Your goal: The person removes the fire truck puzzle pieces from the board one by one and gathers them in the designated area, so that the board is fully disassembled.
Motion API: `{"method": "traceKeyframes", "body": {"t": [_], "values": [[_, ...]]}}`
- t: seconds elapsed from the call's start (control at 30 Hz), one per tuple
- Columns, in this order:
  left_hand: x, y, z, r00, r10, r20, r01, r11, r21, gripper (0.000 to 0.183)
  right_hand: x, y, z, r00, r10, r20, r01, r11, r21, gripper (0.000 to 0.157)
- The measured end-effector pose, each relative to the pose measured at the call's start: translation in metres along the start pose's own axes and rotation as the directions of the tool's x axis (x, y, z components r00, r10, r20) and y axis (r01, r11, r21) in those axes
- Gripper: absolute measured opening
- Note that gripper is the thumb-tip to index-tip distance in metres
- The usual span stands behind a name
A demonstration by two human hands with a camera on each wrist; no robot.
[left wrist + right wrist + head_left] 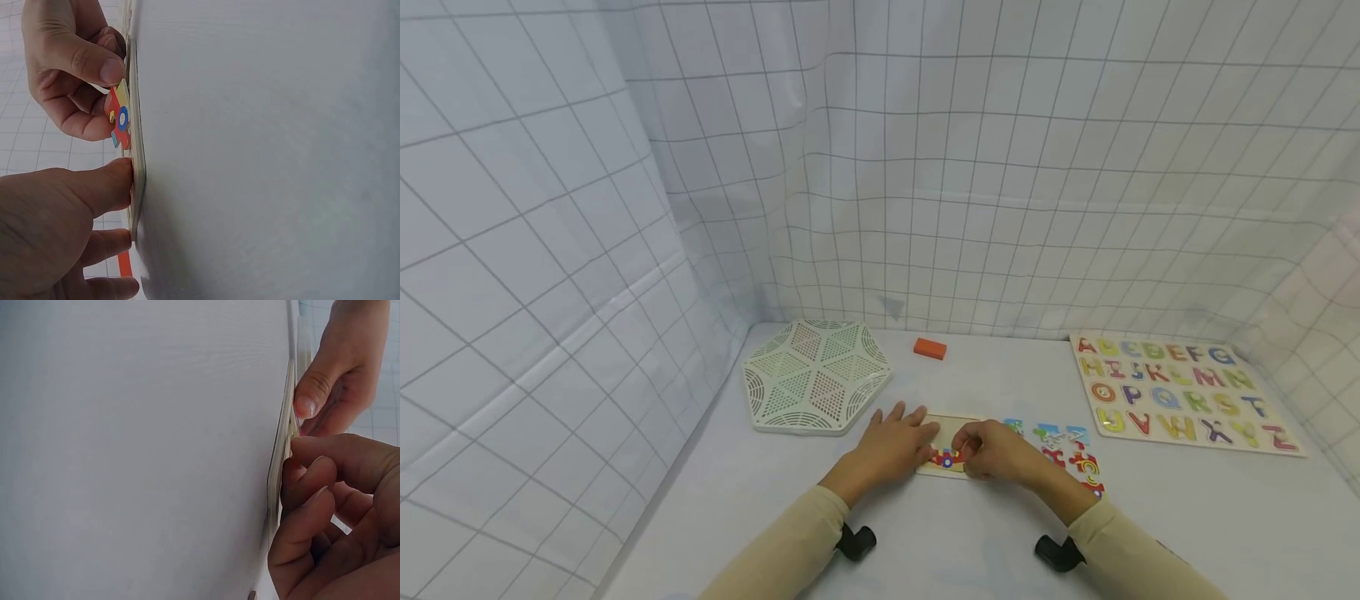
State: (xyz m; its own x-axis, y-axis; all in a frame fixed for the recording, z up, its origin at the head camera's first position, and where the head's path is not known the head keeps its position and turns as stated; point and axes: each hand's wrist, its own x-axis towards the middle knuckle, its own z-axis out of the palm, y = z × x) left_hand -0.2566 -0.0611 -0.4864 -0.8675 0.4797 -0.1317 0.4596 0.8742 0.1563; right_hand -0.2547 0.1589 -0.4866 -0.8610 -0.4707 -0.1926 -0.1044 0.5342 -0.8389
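A small wooden puzzle board [951,423] lies flat on the table between my hands. My left hand [891,446] rests on its left end with fingers spread, and in the left wrist view the thumb [109,187] touches the board's edge. With thumb and fingers, my right hand [1000,452] pinches a jigsaw piece [122,115], red and yellow with a blue wheel. The piece tilts up over the board in the left wrist view. In the right wrist view, the curled fingers of my right hand [340,506] hide most of it.
Several loose jigsaw pieces [1052,456] lie right of the board, partly behind my right forearm. Farther right is an alphabet board [1120,427]. A pale hexagonal pierced panel [816,367] lies at the back left, an orange block [930,348] behind the board. Gridded curtains [955,208] enclose the table.
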Motion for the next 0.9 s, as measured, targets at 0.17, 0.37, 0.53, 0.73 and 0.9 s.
{"method": "traceKeyframes", "body": {"t": [0.17, 0.37, 0.53, 0.73, 0.9], "values": [[0.000, 0.000, -0.001, 1.000, 0.004, -0.004, -0.004, 1.000, 0.005, 0.047, 0.000, 0.003, -0.003, 0.999, -0.040, 0.005, 0.040, 0.999, 0.002, 0.026], [0.000, -0.001, 0.001, 1.000, 0.006, -0.011, -0.006, 1.000, 0.008, 0.047, -0.008, 0.010, -0.015, 0.999, -0.029, -0.031, 0.029, 1.000, -0.010, 0.025], [0.000, -0.001, 0.003, 1.000, 0.007, -0.011, -0.007, 1.000, 0.011, 0.048, -0.030, 0.015, -0.039, 0.998, 0.027, -0.058, -0.023, 0.998, 0.066, 0.025], [0.000, -0.002, 0.003, 1.000, 0.020, -0.021, -0.020, 1.000, 0.013, 0.048, -0.064, 0.029, -0.079, 0.985, 0.098, -0.139, -0.082, 0.989, 0.120, 0.032], [-0.001, -0.002, 0.003, 1.000, 0.022, -0.022, -0.022, 1.000, 0.016, 0.048, -0.087, 0.049, -0.095, 0.987, 0.110, -0.119, -0.093, 0.985, 0.145, 0.036]]}}
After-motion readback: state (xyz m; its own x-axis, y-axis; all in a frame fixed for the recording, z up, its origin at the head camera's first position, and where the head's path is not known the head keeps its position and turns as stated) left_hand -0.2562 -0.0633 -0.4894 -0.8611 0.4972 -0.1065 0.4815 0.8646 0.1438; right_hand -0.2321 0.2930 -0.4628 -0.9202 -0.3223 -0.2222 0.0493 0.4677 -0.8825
